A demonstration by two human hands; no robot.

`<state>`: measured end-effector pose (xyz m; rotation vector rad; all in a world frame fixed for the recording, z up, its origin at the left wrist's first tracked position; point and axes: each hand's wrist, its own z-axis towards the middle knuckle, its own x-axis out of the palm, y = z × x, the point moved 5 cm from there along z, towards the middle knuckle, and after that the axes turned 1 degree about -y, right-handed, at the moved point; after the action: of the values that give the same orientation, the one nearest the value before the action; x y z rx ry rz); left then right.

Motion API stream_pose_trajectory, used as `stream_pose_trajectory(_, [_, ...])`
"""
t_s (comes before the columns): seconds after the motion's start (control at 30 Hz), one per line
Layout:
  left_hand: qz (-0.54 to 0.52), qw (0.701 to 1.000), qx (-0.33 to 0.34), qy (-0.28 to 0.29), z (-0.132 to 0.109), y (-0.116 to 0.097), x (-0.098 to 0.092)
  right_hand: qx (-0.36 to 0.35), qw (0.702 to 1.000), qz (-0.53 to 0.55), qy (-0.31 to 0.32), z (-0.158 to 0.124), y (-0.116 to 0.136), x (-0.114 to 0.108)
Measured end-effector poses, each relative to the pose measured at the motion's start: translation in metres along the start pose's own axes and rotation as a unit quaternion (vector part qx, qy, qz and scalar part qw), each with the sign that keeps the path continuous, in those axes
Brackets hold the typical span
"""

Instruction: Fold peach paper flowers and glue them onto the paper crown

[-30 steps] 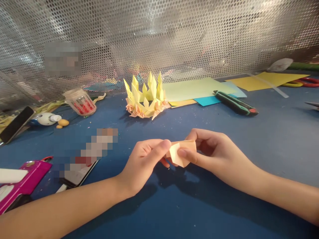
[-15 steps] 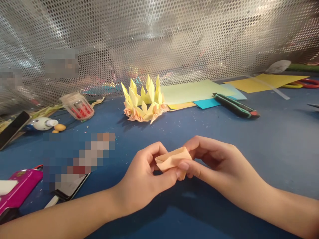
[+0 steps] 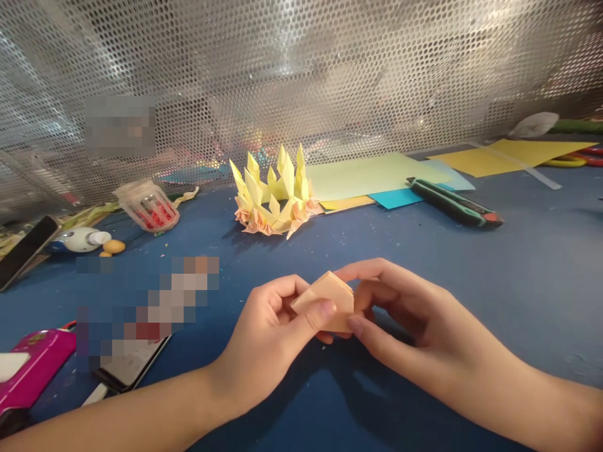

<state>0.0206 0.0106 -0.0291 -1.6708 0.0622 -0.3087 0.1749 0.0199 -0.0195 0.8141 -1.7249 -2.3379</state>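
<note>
A small folded piece of peach paper [image 3: 330,298] is held just above the blue table [image 3: 471,282] between both my hands. My left hand [image 3: 276,333] pinches its left side, thumb on the front face and fingers curled behind. My right hand [image 3: 400,320] grips its right edge with thumb below and fingers bent over the top. Beyond them stands a spiky yellow and pink origami crown [image 3: 273,194].
Sheets of coloured paper [image 3: 372,172] and a green utility knife [image 3: 455,202] lie at the back right. A clear jar [image 3: 148,204], a glue bottle [image 3: 78,240] and a phone [image 3: 23,251] sit at the left. A pink case [image 3: 32,364] lies near left. Perforated metal mesh [image 3: 301,75] walls the back.
The folded paper has been turned in my fingers: its flat face now shows toward me. Both hands shifted their grip slightly and stay low over the table.
</note>
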Motion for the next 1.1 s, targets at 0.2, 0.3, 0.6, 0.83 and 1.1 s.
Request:
stream_pose_trajectory(0.2, [-0.015, 0.999, -0.032, 0.038, -0.003, 0.002, 0.003, -0.048, 0.997, -0.049, -0.032, 0.0, 0.007, -0.004])
stream_pose_trajectory(0.3, [-0.017, 0.998, -0.03, 0.054, -0.003, 0.001, 0.004, -0.099, 0.99, -0.076, -0.071, -0.002, 0.011, -0.008])
stream_pose_trajectory(0.6, [0.033, 0.995, 0.011, 0.098, -0.001, 0.0, 0.008, -0.215, 0.943, -0.207, -0.146, -0.005, 0.022, -0.015])
stream_pose_trajectory(0.83, [0.073, 0.994, -0.019, 0.085, -0.004, 0.002, 0.011, -0.181, 0.969, -0.14, -0.092, 0.001, 0.018, -0.012])
stream_pose_trajectory(1.1, [0.046, 0.995, -0.037, 0.077, 0.0, 0.007, 0.007, -0.232, 0.935, -0.231, -0.134, 0.003, 0.02, -0.017])
